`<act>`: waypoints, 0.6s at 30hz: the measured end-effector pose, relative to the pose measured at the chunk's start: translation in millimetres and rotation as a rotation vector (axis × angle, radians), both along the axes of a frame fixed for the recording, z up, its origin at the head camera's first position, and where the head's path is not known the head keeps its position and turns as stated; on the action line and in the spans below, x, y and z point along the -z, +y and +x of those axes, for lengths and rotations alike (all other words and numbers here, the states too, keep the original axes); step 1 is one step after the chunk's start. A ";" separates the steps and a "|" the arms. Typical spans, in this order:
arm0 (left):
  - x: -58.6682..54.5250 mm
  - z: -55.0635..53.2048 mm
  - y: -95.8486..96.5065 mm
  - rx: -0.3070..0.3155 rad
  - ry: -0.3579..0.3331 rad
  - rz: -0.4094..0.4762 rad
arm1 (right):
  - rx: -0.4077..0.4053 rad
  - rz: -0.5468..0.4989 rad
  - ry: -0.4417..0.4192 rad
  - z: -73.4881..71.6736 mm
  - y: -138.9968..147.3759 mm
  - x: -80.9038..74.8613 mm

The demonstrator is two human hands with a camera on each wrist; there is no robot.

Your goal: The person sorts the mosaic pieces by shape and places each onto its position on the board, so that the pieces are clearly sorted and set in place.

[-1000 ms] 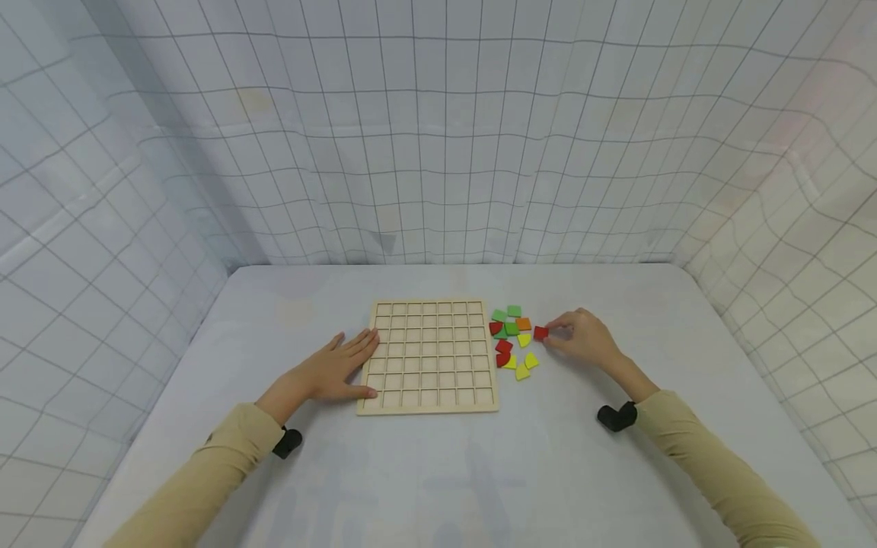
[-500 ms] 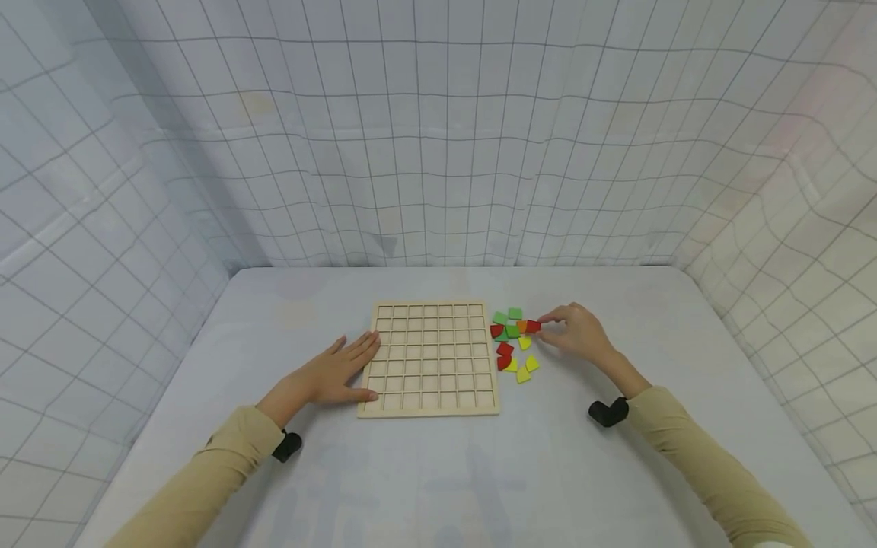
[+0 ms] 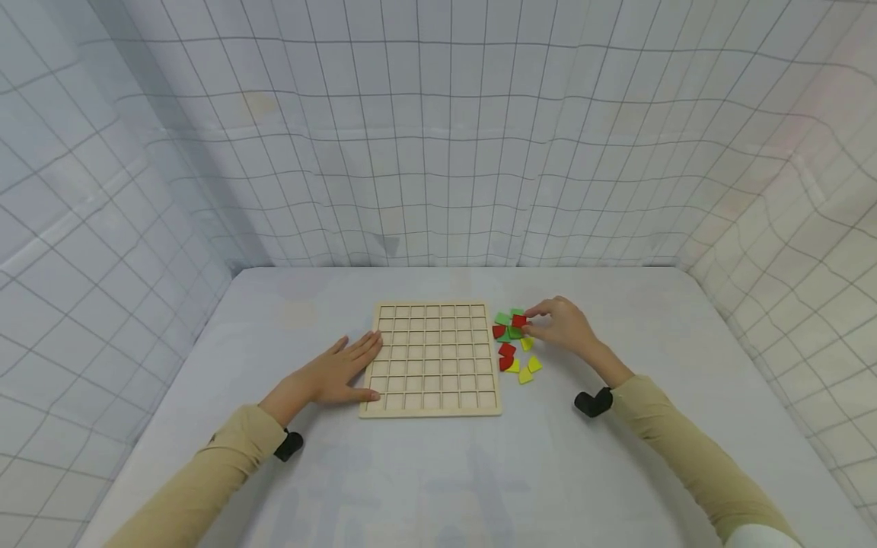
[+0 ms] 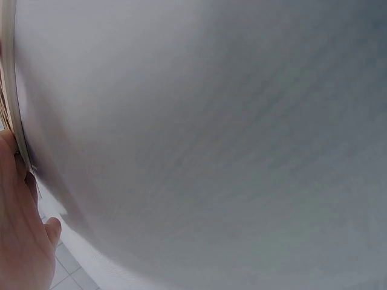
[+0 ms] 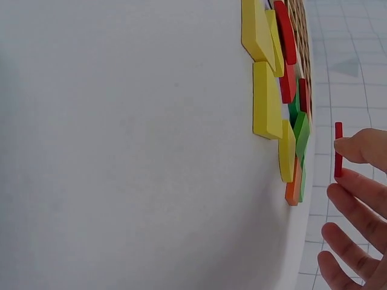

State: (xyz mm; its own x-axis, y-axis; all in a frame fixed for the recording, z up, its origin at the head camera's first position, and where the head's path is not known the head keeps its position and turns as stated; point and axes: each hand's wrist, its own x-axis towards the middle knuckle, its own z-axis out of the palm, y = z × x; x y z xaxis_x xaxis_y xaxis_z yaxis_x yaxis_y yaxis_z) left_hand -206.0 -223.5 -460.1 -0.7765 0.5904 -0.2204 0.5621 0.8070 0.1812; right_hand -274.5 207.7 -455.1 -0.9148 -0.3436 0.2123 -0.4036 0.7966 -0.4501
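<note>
A wooden grid board [image 3: 432, 359] lies in the middle of the table, its square cells bare. My left hand [image 3: 337, 373] rests flat with spread fingers on the board's left edge; in the left wrist view only part of that hand [image 4: 24, 223] shows beside the board's rim. With thumb and fingertip my right hand [image 3: 563, 329] pinches a red square tile [image 3: 519, 321]. In the right wrist view the red tile [image 5: 338, 150] appears edge-on, raised above the pile. Under and around it lie green tiles [image 3: 502, 318], red ones [image 3: 506, 349] and yellow quarter-round ones [image 3: 525, 375].
An orange tile [image 5: 292, 184] lies by the yellow and green ones in the right wrist view; the held tile covers it in the head view. Gridded white curtains [image 3: 438, 152] hang behind and beside the white table [image 3: 438, 479].
My right hand has lifted the red square tile and carried it left, from the pile's right side to over the orange and green tiles. The left hand has stayed on the board.
</note>
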 end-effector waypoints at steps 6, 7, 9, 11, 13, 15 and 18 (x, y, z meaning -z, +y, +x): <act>-1.3 1.2 1.3 0.000 -0.004 -0.013 | -0.030 0.013 0.008 -7.0 -7.4 0.1; -1.3 1.4 1.3 0.001 -0.003 -0.014 | -0.040 0.011 0.010 -8.2 -8.7 0.0; -1.4 1.5 1.5 0.002 -0.001 -0.015 | -0.055 0.002 0.005 -10.0 -11.4 -0.5; -1.4 1.4 1.3 0.000 -0.001 -0.012 | -0.062 0.003 -0.003 -11.8 -14.4 -0.9; -1.5 1.3 1.5 -0.001 0.000 -0.007 | -0.056 0.005 -0.017 -14.2 -17.6 -1.3; -1.0 0.6 1.6 0.000 0.004 0.002 | -0.049 0.015 -0.030 -16.4 -20.9 -1.7; 0.1 0.0 1.4 0.003 0.007 0.003 | -0.040 0.027 -0.051 -19.9 -26.0 -1.9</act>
State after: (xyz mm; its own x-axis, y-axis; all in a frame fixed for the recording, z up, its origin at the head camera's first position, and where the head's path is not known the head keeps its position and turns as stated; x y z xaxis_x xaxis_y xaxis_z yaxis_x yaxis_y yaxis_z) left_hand -206.1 -222.1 -460.2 -0.7764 0.5931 -0.2132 0.5656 0.8049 0.1796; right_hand -294.4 181.7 -453.2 -0.9098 -0.3848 0.1556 -0.4121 0.7925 -0.4495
